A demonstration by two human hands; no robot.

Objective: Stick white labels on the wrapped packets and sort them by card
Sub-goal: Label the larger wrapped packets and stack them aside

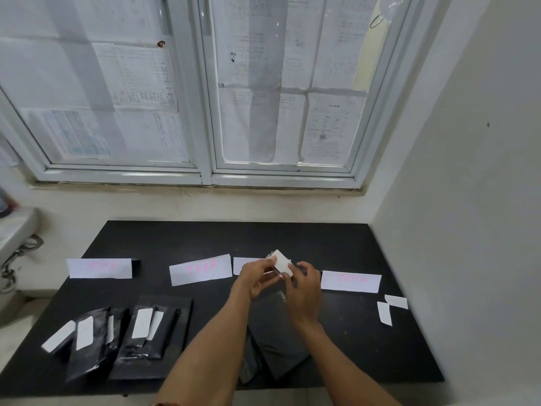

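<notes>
The left hand [257, 276] and right hand [303, 290] each pinch one white label [282, 265], held just above the table [336, 247] toward 12 o'clock. Four cards [200, 269] lie across the far side. Two loose labels [385, 313] lie at 3 o'clock. Five labels show on the packets [140, 347] at 8 o'clock.

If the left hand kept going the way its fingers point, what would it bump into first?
Probably the right hand: the left hand points rightward across the white label both pinch, and the right fingers sit just beyond. Depth is unclear.
</notes>
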